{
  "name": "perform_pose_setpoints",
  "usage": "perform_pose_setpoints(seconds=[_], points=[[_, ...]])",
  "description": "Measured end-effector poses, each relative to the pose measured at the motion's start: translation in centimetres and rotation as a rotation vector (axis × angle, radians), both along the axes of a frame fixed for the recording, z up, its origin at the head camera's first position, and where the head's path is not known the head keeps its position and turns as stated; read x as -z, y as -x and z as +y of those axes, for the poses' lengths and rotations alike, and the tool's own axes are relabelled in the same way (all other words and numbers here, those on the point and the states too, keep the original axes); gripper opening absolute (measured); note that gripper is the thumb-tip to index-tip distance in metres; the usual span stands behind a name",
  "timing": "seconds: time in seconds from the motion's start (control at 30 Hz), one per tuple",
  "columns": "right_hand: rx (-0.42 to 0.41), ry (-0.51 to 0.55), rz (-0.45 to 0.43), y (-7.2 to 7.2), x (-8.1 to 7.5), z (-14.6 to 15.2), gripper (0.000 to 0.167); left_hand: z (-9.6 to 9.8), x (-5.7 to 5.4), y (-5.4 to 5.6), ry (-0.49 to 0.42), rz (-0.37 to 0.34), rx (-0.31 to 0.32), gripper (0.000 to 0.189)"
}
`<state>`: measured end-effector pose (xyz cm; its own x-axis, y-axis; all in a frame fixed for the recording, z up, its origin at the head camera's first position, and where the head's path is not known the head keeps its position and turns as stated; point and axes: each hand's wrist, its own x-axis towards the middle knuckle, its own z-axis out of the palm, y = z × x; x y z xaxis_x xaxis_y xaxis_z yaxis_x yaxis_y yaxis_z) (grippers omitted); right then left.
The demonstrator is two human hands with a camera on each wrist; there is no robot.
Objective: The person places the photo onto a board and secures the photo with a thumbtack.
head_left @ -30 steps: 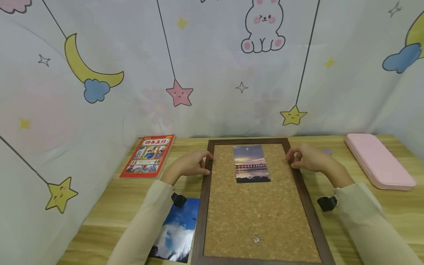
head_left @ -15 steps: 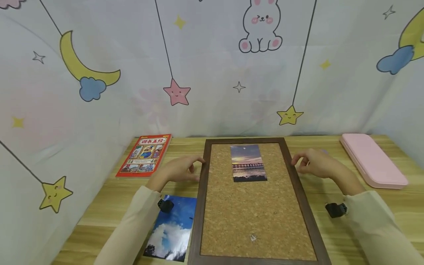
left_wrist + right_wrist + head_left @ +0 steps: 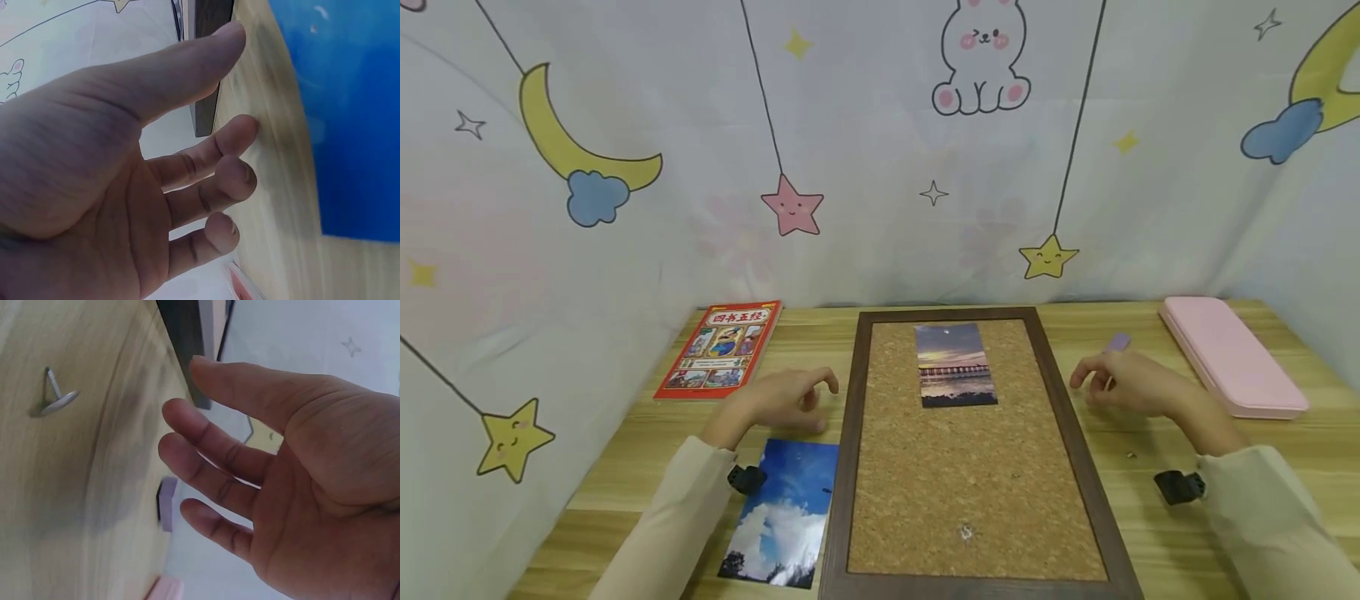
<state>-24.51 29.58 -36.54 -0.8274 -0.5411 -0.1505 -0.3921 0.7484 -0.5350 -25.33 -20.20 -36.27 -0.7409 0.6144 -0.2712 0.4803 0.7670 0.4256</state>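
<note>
A cork board point(image 3: 970, 467) in a dark brown frame lies on the wooden table. Near its top sits a photo of a pier at sunset point(image 3: 956, 368), with a small pin at its upper edge. My left hand point(image 3: 786, 402) hovers left of the frame, fingers loosely bent and holding nothing. Below it is a photo of a cloudy blue sky point(image 3: 786, 521), partly overlapped by the wrist camera. On the other side, my right hand point(image 3: 1131, 385) is also free of any object, fingers relaxed beside the frame. A thumbtack point(image 3: 59, 400) lies point up on the table near it.
A red illustrated book point(image 3: 721, 350) lies at the back left, a pink case point(image 3: 1232, 358) at the back right. A small purple object point(image 3: 1117, 342) sits behind my right hand. Something small and shiny point(image 3: 966, 532) is on the lower cork. A printed curtain point(image 3: 880, 167) hangs behind.
Both hands have come off the frame's side edges and moved outward, the left leftward and the right rightward. The thumbtack and purple object now show more. The board stays put.
</note>
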Motion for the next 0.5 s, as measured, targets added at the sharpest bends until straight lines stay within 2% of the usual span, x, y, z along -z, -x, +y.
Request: perform_pose_setpoints(seconds=[0.1,0.23,0.5], points=[[-0.03,-0.029,0.023,-0.4,0.2,0.5,0.016,-0.2,0.1,-0.2,-0.007,-0.016,0.025,0.041],[-0.045,-0.028,-0.034,-0.9,0.3,1.0,0.018,-0.6,0.3,-0.7,0.002,-0.046,0.04,0.037],[-0.08,-0.008,-0.071,-1.6,0.3,2.0,0.012,-1.0,0.1,-1.6,0.015,-0.114,0.023,0.041]])
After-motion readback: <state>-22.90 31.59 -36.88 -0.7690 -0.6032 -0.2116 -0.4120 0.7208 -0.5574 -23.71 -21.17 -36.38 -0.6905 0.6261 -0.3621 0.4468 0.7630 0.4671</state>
